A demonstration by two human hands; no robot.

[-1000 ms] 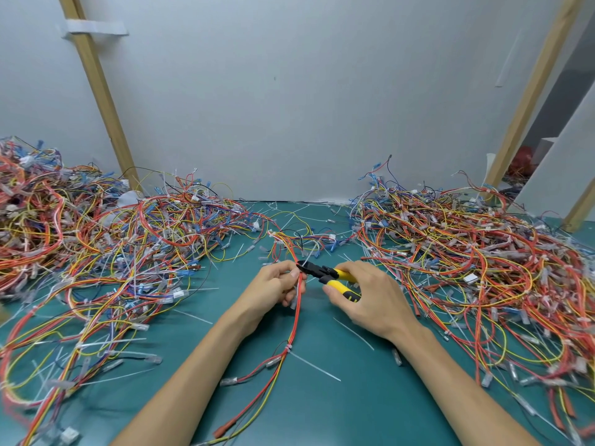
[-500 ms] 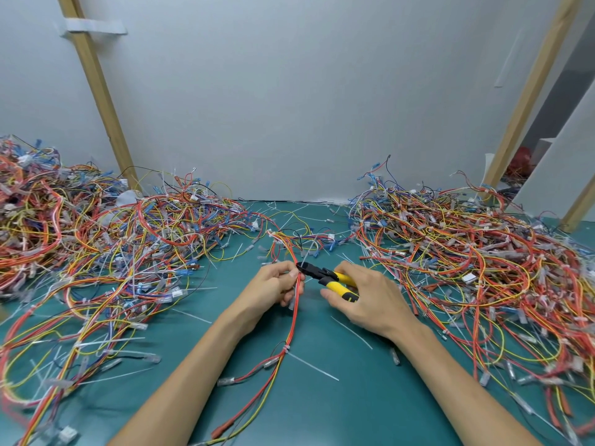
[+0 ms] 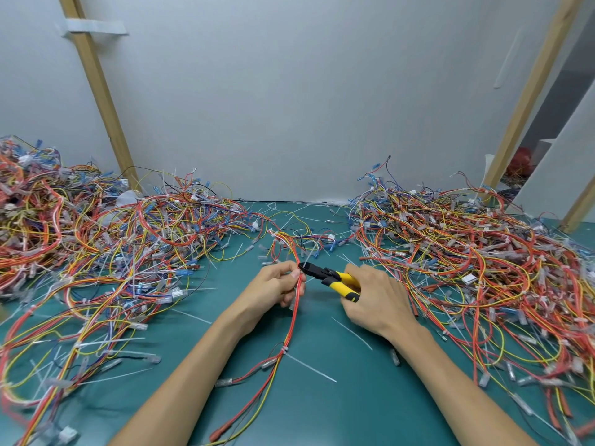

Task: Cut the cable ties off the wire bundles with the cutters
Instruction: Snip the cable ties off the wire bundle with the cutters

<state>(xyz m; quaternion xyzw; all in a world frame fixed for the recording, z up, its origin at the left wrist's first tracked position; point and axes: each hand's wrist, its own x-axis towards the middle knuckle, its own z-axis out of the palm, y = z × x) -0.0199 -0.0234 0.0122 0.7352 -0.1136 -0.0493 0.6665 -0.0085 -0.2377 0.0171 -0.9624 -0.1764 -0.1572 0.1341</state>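
Head view. The left hand (image 3: 273,288) sits just below mid-frame, its grip closed in a pinch on a thin red and yellow bundle (image 3: 291,320). The bundle runs from 12 o'clock of the hand, through the fingers, and down the worktop (image 3: 354,407) toward 6 o'clock, passing between the two forearms. A white tie (image 3: 284,350) wraps it partway down, with its tail lying out toward 4 o'clock.

The right hand (image 3: 376,300) is just beside the left, at its 3 o'clock. Its grip is curled round the yellow handles of the cutters (image 3: 328,275). The black nose points to 9 o'clock and touches the bundle right at the left fingertips. Whether the jaws are parted cannot be told.

A big wire pile (image 3: 112,246) fills the worktop from 9 to 7 o'clock, its edge near the left forearm. A second pile (image 3: 467,259) fills 3 to 5 o'clock and crowds the right hand and wrist. Bare green worktop shows between the piles, widest at 6 o'clock, narrowing toward the wall (image 3: 289,107) at 12 o'clock, with loose cut ties (image 3: 351,333) lying on it. Two tilted wooden posts (image 3: 96,91) lean against the wall at 10 and 2 o'clock.
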